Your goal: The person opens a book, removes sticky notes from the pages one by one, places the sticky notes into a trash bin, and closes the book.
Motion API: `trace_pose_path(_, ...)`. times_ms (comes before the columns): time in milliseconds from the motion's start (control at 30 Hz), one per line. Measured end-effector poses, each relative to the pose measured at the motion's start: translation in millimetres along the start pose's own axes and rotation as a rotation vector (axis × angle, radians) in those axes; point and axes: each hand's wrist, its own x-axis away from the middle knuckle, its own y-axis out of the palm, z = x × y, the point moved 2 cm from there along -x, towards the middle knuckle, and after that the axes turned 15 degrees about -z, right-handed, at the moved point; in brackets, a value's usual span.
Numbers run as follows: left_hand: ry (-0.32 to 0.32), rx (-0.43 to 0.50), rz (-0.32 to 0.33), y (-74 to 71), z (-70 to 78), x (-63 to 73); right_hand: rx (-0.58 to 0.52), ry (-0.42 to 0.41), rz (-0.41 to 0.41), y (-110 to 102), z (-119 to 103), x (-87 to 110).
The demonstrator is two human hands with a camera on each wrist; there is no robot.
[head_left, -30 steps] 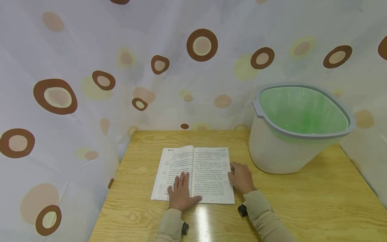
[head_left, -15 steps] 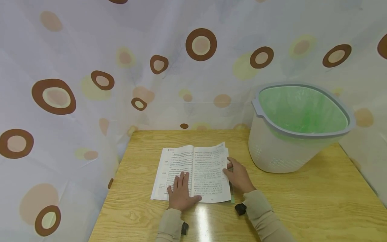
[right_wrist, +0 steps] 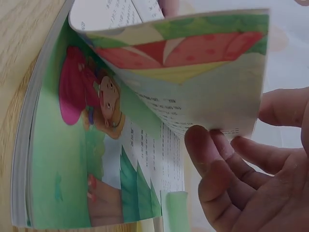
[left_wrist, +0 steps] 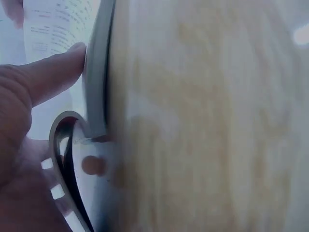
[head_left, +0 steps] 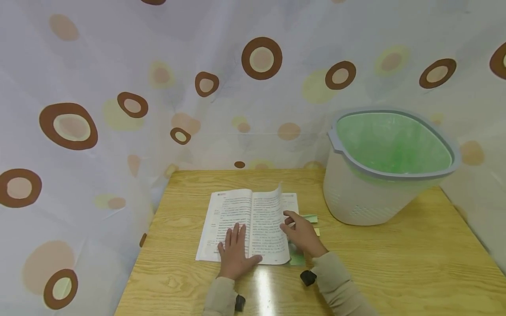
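An open book [head_left: 225, 210] lies on the wooden table. My left hand [head_left: 234, 260] rests spread on the lower part of its left page, thumb across the fold. In the left wrist view, that thumb [left_wrist: 53, 72] lies over the book's lower edge. My right hand [head_left: 303, 235] pinches the outer edge of a right-hand page [head_left: 266, 228], which curls up off the pages below. The right wrist view shows the lifted page's coloured back [right_wrist: 207, 58] and, beneath it, a green illustrated page [right_wrist: 58, 169] with a cartoon figure. A green tab [head_left: 310, 218] sticks out beyond the book's right side.
A tall pale basket [head_left: 363, 202] with a grey rim and green inside stands on the table [head_left: 395, 259] behind and right of the book. A patterned curtain [head_left: 221, 44] hangs behind the table. A yellow tab [head_left: 317, 231] shows beside my right hand.
My right hand has moved leftward from the book's right edge, lifting and curling the page. Coloured tabs and part of the page beneath have come into sight. My left hand stays put.
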Motion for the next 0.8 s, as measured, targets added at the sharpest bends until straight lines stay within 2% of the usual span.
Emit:
trace_pose_path(100, 0.039, 0.011, 0.044, -3.0, 4.1, 2.7, 0.008, -0.04, 0.002, 2.5, -1.7, 0.4)
trace_pose_path(200, 0.098, 0.032, 0.118, -8.9, 11.6, 5.4, 0.015, -0.095, 0.001, 5.4, -5.4, 1.4)
trace_pose_path(333, 0.137, 0.055, 0.195, -16.8, 21.5, 9.0, 0.008, -0.145, -0.019, 12.5, -10.3, 1.6)
trace_pose_path(533, 0.146, 0.119, 0.239, -28.0, 33.4, 19.1, -0.016, -0.192, -0.031, 26.6, -16.5, 3.0)
trace_pose_path(633, 0.136, 0.147, 0.229, -33.0, 39.0, 24.4, -0.012, -0.241, -0.04, 33.9, -20.2, 4.0)
trace_pose_path(800, 0.046, 0.166, 0.215, -37.7, 42.9, 27.5, -0.028, -0.344, -0.099, 44.7, -23.8, 5.6)
